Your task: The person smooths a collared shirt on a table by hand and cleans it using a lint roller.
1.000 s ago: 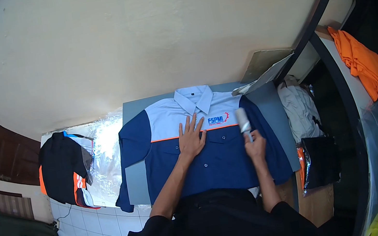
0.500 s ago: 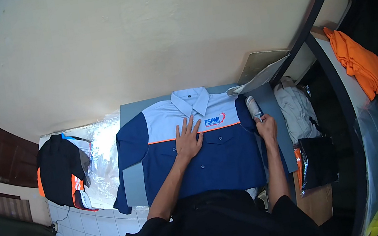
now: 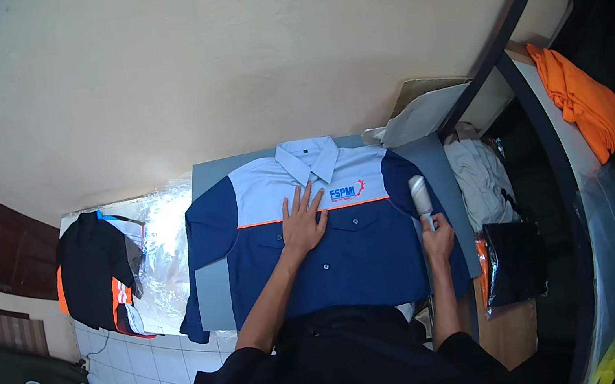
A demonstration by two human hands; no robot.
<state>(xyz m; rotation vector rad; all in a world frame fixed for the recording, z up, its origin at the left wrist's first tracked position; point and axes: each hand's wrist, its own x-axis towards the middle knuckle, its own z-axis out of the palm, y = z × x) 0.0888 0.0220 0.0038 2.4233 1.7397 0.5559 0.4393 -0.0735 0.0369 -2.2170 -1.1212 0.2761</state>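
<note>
Head view: near the worktop's (image 3: pixel 215 301) near left corner, a cuff (image 3: pixel 195 332) overhangs, and its weight could drag the spread shirt (image 3: pixel 330 292) askew. The right hand (image 3: pixel 438 237) grasps a roller (image 3: pixel 421 197) at the sleeve (image 3: pixel 398 174) by the right edge; tacky friction might bunch cloth if the flat left hand (image 3: pixel 303 227), clutching nothing, lifted. Cardboard (image 3: pixel 427 114) at the far right corner could topple if bumped.

the shirt (image 3: pixel 347 245) bears the letters "fspmi" (image 3: pixel 342 193) in blue on its pale chest panel, just above the orange stripe (image 3: pixel 303 215). a red emblem (image 3: pixel 360 186) curves at the end of the letters. the small red line (image 3: pixel 341 200) beneath them and the dark collar label (image 3: pixel 306 151) are too small to read.
</note>
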